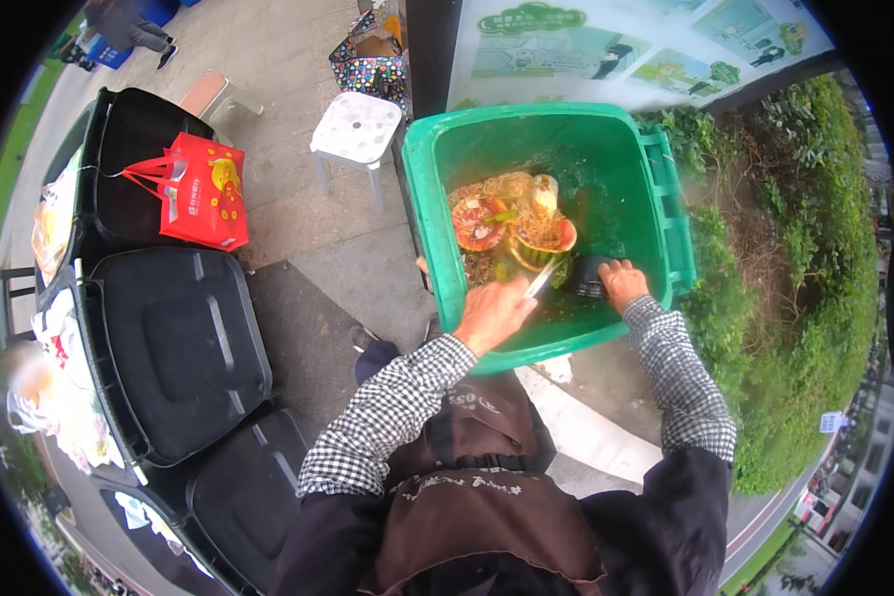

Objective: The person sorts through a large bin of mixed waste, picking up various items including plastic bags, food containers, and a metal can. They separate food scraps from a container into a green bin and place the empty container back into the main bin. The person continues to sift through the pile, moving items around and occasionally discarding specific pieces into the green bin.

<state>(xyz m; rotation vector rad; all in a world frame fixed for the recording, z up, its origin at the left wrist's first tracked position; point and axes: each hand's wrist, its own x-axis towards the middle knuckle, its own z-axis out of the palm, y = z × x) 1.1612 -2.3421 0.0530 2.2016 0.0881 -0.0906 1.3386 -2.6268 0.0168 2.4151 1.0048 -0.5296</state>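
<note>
Before me stands an open green plastic waste bin (544, 357) with food waste in it, among it noodles (503, 186) and watermelon rinds (540, 242). My left hand (495, 313), at the bin's near left, is closed on a thin, light-coloured tool (542, 279), blurred, whose kind I cannot tell. My right hand (624, 284) reaches over the near right side and grips the edge of a black container (590, 277), which is held low inside the bin. Both forearms wear checked sleeves.
Black lidded bins (182, 350) line the left, with a red bag (207, 190) on one lid. A white stool (359, 127) and a patterned bag (372, 67) stand beyond, near a sign board (603, 56). Hedges (782, 298) grow at right. A person (130, 30) is at the far left.
</note>
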